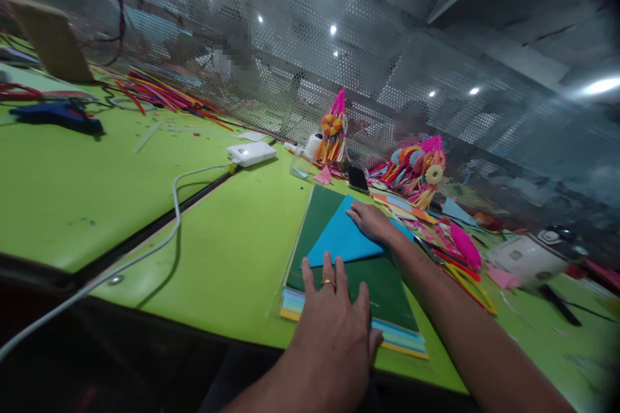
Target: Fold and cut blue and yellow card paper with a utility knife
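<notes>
A folded sheet of blue paper lies on a stack of coloured paper sheets with dark green on top. My left hand, wearing a ring, rests flat with its fingers spread, the fingertips at the blue sheet's near edge. My right hand reaches in from the right and grips the upper part of the blue paper, its fingers bent and close together. The right forearm covers part of the sheet's right side.
A white power bank with a white cable lies left. At right are yellow-handled scissors, a pink pouch-like thing and a white device. A phone and colourful tassels stand behind; a blue glue gun is far left.
</notes>
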Demonstrator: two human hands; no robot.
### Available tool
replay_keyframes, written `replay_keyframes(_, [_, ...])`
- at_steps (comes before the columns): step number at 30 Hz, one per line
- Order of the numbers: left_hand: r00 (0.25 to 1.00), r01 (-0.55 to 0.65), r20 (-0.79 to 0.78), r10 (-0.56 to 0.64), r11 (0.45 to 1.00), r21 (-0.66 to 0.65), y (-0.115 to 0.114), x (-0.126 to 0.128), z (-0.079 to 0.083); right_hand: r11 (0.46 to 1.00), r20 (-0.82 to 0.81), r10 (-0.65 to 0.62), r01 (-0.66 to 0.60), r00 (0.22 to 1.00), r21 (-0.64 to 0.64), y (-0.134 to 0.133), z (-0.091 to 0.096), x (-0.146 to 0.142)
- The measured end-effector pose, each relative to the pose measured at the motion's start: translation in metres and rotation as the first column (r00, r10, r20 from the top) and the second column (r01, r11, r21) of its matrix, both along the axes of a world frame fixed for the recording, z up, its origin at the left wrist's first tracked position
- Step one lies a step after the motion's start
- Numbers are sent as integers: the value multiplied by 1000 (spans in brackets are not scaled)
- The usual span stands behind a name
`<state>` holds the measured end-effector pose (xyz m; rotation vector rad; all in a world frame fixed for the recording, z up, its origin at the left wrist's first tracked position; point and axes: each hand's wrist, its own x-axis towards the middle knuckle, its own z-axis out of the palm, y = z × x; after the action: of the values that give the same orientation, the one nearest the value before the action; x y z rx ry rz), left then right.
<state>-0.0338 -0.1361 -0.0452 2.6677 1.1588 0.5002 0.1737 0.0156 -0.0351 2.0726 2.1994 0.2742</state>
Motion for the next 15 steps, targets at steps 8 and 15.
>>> replay_keyframes(8, [1000,8,2,-8,1000,7,0,-1,-4,1000,-19,6,-6,1000,-3,2,0,1])
replay_keyframes(15, [1000,3,-17,-3,1000,-7,2,1,0,1000,-30,-6,6,1000,-2,1,-1,1])
